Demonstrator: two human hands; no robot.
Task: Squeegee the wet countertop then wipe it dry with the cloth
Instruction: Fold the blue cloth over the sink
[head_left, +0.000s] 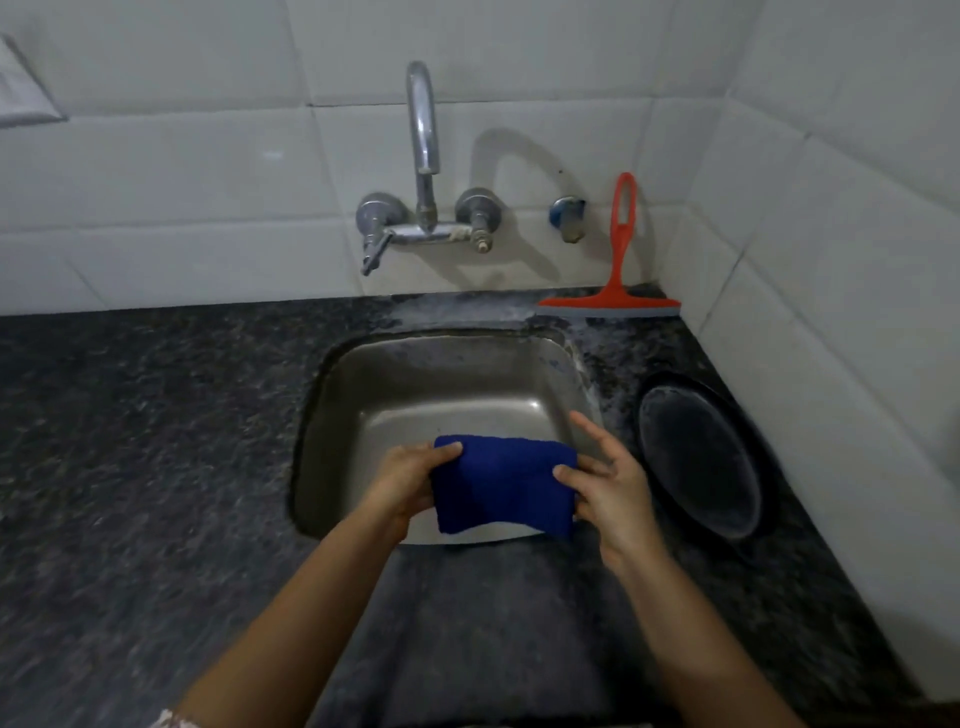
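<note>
at far left, dark speckled stone table (130, 441), bending around a steel sink (415, 384). on the white tiled wall (208, 182) behind, a chrome tap (423, 156) with spout curved over the sink. above the near part of the sink, the left hand (405, 480), gripping the left edge of a folded blue cloth (504, 488), thumb on top, fingers hidden beneath. cloth held in the air, not touching the table. at its right edge the right hand (613, 483), pinching with thumb and one finger, other fingers spread loose. further right, red squeegee (618, 270) upright against the wall in the back corner, blade down on the table. right of the sink, a dark round pan (701, 457) flat on the table.
</note>
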